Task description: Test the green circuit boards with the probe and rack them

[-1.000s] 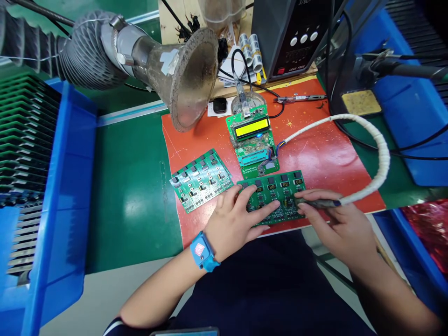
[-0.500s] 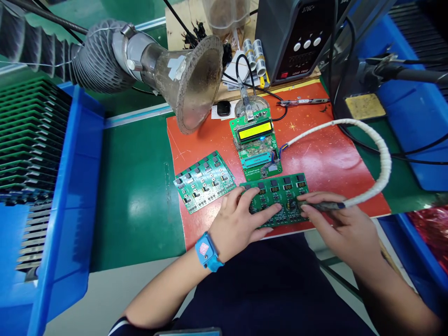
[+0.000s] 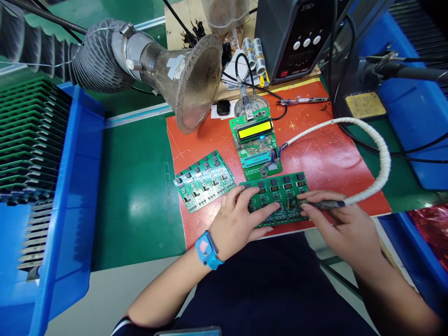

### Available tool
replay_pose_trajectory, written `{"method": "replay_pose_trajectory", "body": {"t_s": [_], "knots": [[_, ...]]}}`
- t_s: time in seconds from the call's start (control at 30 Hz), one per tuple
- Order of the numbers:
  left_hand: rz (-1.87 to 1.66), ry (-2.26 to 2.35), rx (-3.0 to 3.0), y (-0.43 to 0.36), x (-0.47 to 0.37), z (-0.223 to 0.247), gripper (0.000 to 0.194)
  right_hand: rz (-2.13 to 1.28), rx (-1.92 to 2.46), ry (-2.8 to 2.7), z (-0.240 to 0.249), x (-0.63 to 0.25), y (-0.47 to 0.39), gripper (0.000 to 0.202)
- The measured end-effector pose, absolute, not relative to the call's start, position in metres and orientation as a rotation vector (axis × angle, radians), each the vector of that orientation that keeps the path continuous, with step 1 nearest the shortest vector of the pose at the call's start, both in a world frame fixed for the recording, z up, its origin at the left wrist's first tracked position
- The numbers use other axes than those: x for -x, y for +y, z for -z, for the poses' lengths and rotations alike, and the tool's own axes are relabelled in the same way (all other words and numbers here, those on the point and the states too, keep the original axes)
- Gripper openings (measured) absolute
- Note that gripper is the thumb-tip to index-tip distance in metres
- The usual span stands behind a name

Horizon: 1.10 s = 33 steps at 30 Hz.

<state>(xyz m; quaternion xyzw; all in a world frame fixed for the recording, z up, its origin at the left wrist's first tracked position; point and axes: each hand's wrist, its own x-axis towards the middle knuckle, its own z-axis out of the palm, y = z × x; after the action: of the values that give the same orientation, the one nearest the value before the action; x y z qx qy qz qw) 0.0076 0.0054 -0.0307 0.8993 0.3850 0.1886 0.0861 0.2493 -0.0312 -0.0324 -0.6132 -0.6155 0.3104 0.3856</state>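
My left hand [image 3: 238,219], a blue wrist strap [image 3: 206,249] on its wrist, lies over a green circuit board [image 3: 274,198], fingers spread across its left half. That panel carries a row of small digit displays and chips. In my right hand [image 3: 345,224] a dark pen-like probe [image 3: 325,204] is pinched, its tip at the board's right part; my fingers hide the exact contact. From the probe a white wrapped cable [image 3: 383,163] loops back to a green programmer board [image 3: 257,147] with a lit yellow screen. Left of it lies a second circuit board [image 3: 205,181].
A fume extractor funnel [image 3: 199,84] hangs over the back of the red mat [image 3: 336,154]. Behind stand a dark soldering station [image 3: 297,42] and a pen [image 3: 304,101]. Blue bins [image 3: 75,186] flank the bench; the left one holds stacked boards [image 3: 31,135].
Almost nothing differs. Both hands, the probe and the boards keep their places, apart from a very slight shift of the view.
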Motion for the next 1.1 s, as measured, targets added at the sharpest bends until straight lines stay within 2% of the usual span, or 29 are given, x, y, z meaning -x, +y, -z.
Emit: {"method": "replay_pose_trajectory", "body": {"t_s": [0.17, 0.43, 0.63, 0.83, 1.1], "knots": [[-0.604, 1.156, -2.619, 0.004, -0.005, 0.034, 0.054, -0.787, 1.562, -1.573, 0.033, -0.249, -0.031, 0.011], [-0.449, 1.199, -2.681, 0.012, -0.009, 0.02, 0.074, -0.753, 1.577, -1.59, 0.031, -0.248, -0.03, 0.011], [-0.522, 1.124, -2.748, 0.016, -0.023, 0.024, 0.083, -0.746, 1.587, -1.607, 0.028, -0.247, -0.028, 0.011], [-0.398, 0.956, -2.751, 0.02, -0.028, 0.027, 0.068, -0.74, 1.596, -1.601, 0.029, -0.248, -0.028, 0.012], [-0.496, 0.937, -2.757, 0.02, -0.027, 0.03, 0.055, -0.776, 1.582, -1.598, 0.03, -0.249, -0.028, 0.01]]}}
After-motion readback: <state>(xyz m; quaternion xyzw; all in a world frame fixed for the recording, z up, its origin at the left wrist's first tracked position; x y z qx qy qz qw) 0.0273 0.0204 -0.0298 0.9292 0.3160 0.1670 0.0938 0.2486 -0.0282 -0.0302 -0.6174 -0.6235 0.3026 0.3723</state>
